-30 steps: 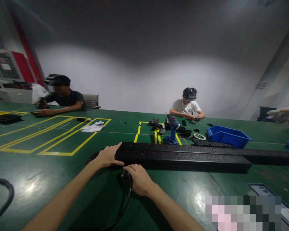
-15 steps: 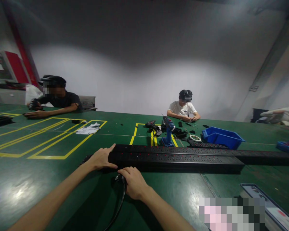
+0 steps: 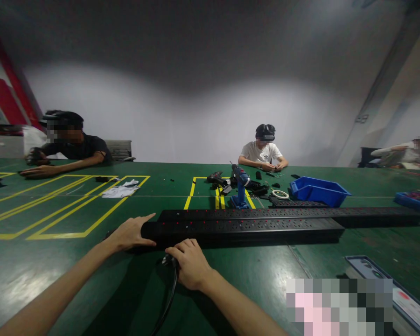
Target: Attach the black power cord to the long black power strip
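Note:
Two long black power strips lie side by side on the green table, with rows of sockets and small red dots on top. My left hand (image 3: 131,234) grips the left end of the nearer power strip (image 3: 252,228), thumb along its front and index finger stretched out behind. Just in front of that strip, my right hand (image 3: 192,265) pinches a black power plug (image 3: 168,260), its metal prongs pointing left. A black cable (image 3: 168,303) runs from the plug down toward me. The farther power strip (image 3: 378,215) reaches on to the right.
Behind the strips stand a blue cordless drill (image 3: 240,184), a white ring (image 3: 280,194) and a blue bin (image 3: 318,191). White paper (image 3: 121,190) lies within yellow tape lines at left. A phone-like box (image 3: 392,289) is at front right. Several people sit around the table.
My left hand and the nearer power strip have shifted left against the farther strip. My right hand still holds the plug. The whole view has turned slightly.

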`<action>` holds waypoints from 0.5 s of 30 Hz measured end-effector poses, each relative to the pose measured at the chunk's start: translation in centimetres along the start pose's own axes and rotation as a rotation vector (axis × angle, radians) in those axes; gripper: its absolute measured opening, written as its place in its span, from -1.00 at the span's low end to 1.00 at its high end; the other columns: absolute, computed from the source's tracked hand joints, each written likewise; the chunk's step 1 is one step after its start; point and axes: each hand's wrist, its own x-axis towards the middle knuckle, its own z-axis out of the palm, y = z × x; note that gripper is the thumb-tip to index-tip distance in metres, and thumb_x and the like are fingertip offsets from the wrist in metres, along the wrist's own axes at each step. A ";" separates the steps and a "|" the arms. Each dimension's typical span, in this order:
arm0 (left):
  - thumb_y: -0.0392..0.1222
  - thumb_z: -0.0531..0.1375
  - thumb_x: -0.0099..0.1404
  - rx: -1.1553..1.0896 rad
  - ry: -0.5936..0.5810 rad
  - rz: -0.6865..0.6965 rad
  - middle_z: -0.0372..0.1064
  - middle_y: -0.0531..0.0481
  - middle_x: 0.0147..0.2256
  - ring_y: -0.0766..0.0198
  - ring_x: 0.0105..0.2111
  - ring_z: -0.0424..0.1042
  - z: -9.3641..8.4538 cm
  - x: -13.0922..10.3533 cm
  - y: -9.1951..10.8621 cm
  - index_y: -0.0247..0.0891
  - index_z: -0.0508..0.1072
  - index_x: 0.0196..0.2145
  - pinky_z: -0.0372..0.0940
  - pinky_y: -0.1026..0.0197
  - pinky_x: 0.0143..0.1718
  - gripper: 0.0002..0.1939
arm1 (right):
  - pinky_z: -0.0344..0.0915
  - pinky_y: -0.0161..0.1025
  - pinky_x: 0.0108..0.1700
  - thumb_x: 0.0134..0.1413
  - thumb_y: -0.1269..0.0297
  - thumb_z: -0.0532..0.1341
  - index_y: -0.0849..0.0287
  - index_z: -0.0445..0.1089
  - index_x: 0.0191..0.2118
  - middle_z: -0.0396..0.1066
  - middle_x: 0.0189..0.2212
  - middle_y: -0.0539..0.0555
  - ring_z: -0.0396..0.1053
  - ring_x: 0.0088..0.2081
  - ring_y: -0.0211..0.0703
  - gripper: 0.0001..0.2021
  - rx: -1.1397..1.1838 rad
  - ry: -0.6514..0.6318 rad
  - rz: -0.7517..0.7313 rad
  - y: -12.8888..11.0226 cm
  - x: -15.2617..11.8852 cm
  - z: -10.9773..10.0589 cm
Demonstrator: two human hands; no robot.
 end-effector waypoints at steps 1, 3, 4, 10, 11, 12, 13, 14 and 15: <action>0.42 0.23 -0.17 -0.008 -0.012 0.004 0.38 -0.19 0.05 -0.10 0.01 0.37 -0.3 -0.2 -0.3 -0.17 0.20 0.25 0.20 0.07 0.02 0.08 | 0.05 -0.07 0.06 0.14 0.26 0.19 0.01 0.23 0.15 0.34 -0.02 0.10 0.19 0.02 -0.04 -0.56 -0.001 -0.001 0.001 0.0 0.0 0.0; 0.40 0.24 -0.16 -0.026 -0.041 0.012 0.39 -0.11 0.05 -0.07 0.02 0.36 -0.7 -0.4 -0.6 -0.08 0.33 0.16 0.19 0.09 0.05 -0.05 | 0.06 -0.08 0.05 0.15 0.28 0.18 0.01 0.23 0.14 0.35 -0.03 0.10 0.19 0.01 -0.05 -0.57 -0.003 -0.002 0.004 0.0 0.0 0.0; 0.39 0.24 -0.16 -0.031 -0.052 0.013 0.40 -0.08 0.04 -0.06 0.02 0.36 -0.9 -0.5 -0.7 -0.06 0.36 0.13 0.19 0.10 0.05 -0.08 | 0.06 -0.08 0.04 0.15 0.28 0.18 0.00 0.23 0.14 0.35 -0.03 0.10 0.19 0.01 -0.05 -0.58 -0.004 -0.001 0.005 0.0 0.0 0.0; 0.39 0.19 -0.05 -0.014 -0.047 0.047 0.43 -0.06 -0.04 -0.02 -0.06 0.39 -1.0 -0.8 -1.4 0.02 0.30 0.18 0.19 0.11 0.00 -0.14 | 0.08 -0.07 0.04 0.15 0.24 0.18 -0.01 0.24 0.13 0.35 -0.03 0.09 0.19 0.01 -0.04 -0.59 0.004 0.011 0.007 0.1 -0.1 0.1; 0.39 0.18 -0.03 -0.001 -0.048 0.056 0.43 -0.06 -0.06 -0.02 -0.09 0.40 -0.9 -0.9 -1.6 0.04 0.28 0.19 0.20 0.11 -0.02 -0.15 | 0.07 -0.07 0.04 0.15 0.24 0.18 -0.01 0.24 0.13 0.35 -0.03 0.09 0.20 0.01 -0.04 -0.59 0.006 0.013 0.007 0.2 -0.1 0.2; 0.39 0.16 0.00 0.013 -0.048 0.063 0.43 -0.06 -0.09 -0.01 -0.12 0.40 -0.9 -0.9 -1.7 0.06 0.26 0.20 0.20 0.11 -0.04 -0.16 | 0.07 -0.08 0.04 0.15 0.25 0.18 -0.01 0.23 0.14 0.34 -0.03 0.09 0.20 0.01 -0.04 -0.58 0.007 0.014 0.008 0.2 0.0 0.2; 0.39 0.15 0.01 0.025 -0.048 0.068 0.43 -0.07 -0.10 0.00 -0.14 0.40 -0.8 -1.0 -1.8 0.07 0.23 0.22 0.19 0.11 -0.05 -0.16 | 0.07 -0.08 0.04 0.15 0.25 0.18 -0.01 0.23 0.14 0.34 -0.02 0.09 0.20 0.01 -0.04 -0.58 0.008 0.013 0.009 0.2 0.0 0.2; 0.39 0.14 0.03 0.033 -0.048 0.069 0.42 -0.08 -0.11 0.00 -0.16 0.40 -0.8 -1.0 -1.9 0.07 0.20 0.24 0.19 0.11 -0.06 -0.15 | 0.07 -0.08 0.04 0.15 0.26 0.18 -0.01 0.23 0.14 0.35 -0.02 0.09 0.20 0.01 -0.04 -0.58 0.010 0.012 0.009 0.2 0.0 0.2; 0.39 0.14 0.04 0.037 -0.047 0.068 0.41 -0.09 -0.12 0.00 -0.16 0.40 -0.7 -1.0 -1.9 0.07 0.17 0.25 0.18 0.11 -0.06 -0.14 | 0.07 -0.09 0.04 0.15 0.26 0.18 0.00 0.22 0.14 0.35 -0.03 0.09 0.20 0.01 -0.04 -0.58 0.011 0.011 0.010 0.2 0.0 0.3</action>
